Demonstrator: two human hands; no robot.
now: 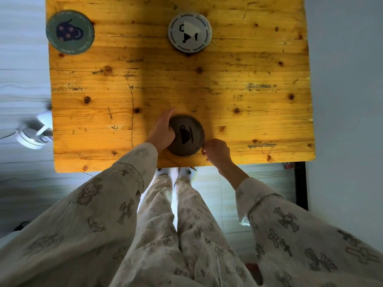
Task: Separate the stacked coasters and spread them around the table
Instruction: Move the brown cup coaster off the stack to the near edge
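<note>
Patterned sleeves [116, 195] filled the near view, both arms reaching to the front edge of the wooden desk [238, 112]. We noted the brown coaster stack [187, 139], cup design up, sitting near that front edge, roughly central. Left hand [162, 132] cupped its left rim, fingers curled against the edge; right hand [216, 151] pinched at the lower right rim, fingertips touching it. Whether either grip had closed on a single coaster we could not tell; the stack's thickness and count were hidden. Two coasters already lay well apart at the far side: a green one [70, 32] at the far left corner, a white one [189, 32] mid-far. Our judgement: steady the pile with the left, lift only the top disc with the right thumbnail, then carry it toward the bare right side.
</note>
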